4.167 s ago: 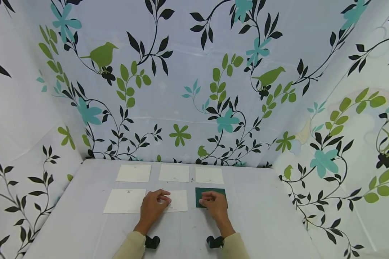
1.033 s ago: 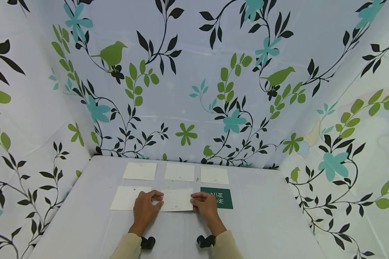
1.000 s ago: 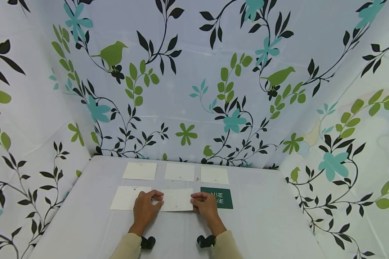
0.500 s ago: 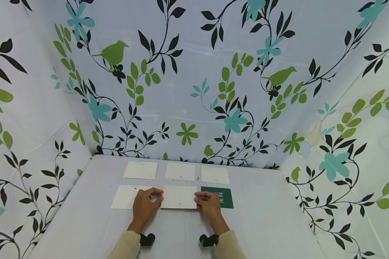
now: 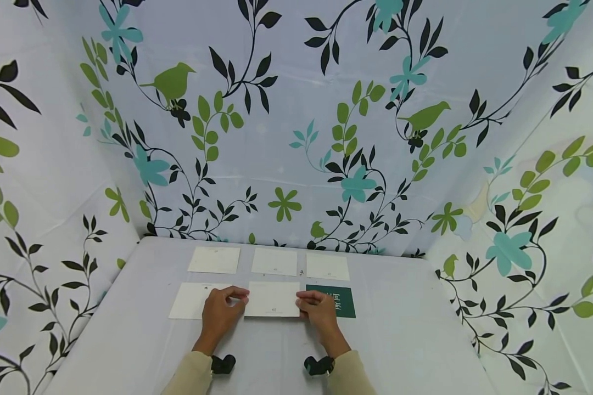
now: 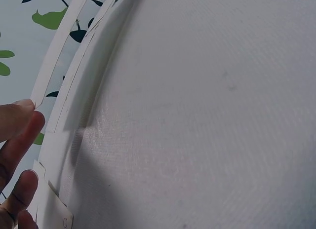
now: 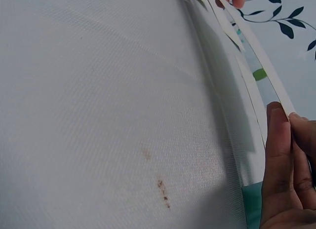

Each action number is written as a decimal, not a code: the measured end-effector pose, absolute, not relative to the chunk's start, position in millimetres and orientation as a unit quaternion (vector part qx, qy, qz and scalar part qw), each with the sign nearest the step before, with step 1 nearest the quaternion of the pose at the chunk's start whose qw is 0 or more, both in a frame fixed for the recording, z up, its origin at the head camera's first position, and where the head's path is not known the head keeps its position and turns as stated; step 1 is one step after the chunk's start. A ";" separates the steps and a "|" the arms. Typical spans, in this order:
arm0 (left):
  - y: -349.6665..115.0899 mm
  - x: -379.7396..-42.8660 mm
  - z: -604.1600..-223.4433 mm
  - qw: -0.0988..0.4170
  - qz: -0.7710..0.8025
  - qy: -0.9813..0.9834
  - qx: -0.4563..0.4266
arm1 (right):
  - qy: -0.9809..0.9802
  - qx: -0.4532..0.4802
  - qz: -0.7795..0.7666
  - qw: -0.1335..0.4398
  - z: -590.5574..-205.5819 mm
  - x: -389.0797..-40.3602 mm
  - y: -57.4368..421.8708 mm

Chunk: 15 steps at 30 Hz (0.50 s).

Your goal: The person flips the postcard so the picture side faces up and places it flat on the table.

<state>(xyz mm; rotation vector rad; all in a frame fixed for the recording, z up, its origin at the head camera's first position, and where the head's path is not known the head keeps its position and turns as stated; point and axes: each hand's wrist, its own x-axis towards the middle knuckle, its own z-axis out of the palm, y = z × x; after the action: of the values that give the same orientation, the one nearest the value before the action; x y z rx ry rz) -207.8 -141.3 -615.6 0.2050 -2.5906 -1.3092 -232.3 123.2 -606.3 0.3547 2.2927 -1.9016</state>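
Note:
A cream-white card with a tiny mark near its lower edge is held up between both hands. My left hand pinches its left side between thumb and fingertips. On the opposite side, my right hand pinches the edge the same way. Seen nearly edge-on in the left wrist view, the card is a thin strip raised off the table; the right wrist view shows this card likewise. Left of it lies another white card, partly behind the left hand. A dark green card with white characters is partly covered by the right hand.
A back row holds three white cards: a left one, a middle one and a right one. All lie on a white-covered table. Floral sheets hang behind and at both sides.
Earlier the right hand was over the green card and the middle white card lay beside the left hand. Both hands then took that card by its sides; it now appears higher and straighter.

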 end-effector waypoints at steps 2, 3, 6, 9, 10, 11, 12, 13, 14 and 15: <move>-142.1 -207.8 -616.2 0.111 -0.450 -0.883 0.072 | 0.760 0.118 -0.635 0.074 -605.3 -231.8 123.1; -142.4 -207.7 -616.4 0.109 -0.452 -0.882 0.074 | 0.759 0.117 -0.636 0.075 -605.1 -231.5 123.1; -143.3 -207.8 -616.8 0.104 -0.454 -0.882 0.074 | 0.758 0.116 -0.637 0.076 -604.7 -230.7 123.2; -143.9 -207.6 -616.1 0.101 -0.457 -0.881 0.071 | 0.756 0.113 -0.640 0.077 -605.4 -230.8 123.7; -143.9 -207.6 -615.9 0.100 -0.459 -0.880 0.070 | 0.755 0.113 -0.641 0.077 -605.3 -230.7 123.8; -143.9 -207.5 -615.5 0.099 -0.460 -0.880 0.069 | 0.755 0.111 -0.642 0.077 -605.4 -230.6 124.0; -143.9 -207.4 -615.2 0.098 -0.461 -0.879 0.069 | 0.754 0.110 -0.643 0.078 -605.5 -230.6 124.1; -143.8 -207.3 -614.9 0.097 -0.462 -0.879 0.069 | 0.753 0.110 -0.644 0.079 -605.6 -230.8 124.4; -143.8 -207.2 -614.6 0.097 -0.463 -0.878 0.069 | 0.753 0.109 -0.644 0.080 -605.6 -230.7 124.6; -143.7 -207.2 -614.5 0.095 -0.464 -0.878 0.069 | 0.753 0.107 -0.645 0.080 -605.2 -230.5 124.8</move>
<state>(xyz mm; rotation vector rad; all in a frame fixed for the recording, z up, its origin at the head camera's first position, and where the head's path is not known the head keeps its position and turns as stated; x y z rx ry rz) -207.2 -143.7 -614.5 0.2054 -2.6027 -1.3746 -230.5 124.8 -605.2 0.3196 2.2512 -1.9290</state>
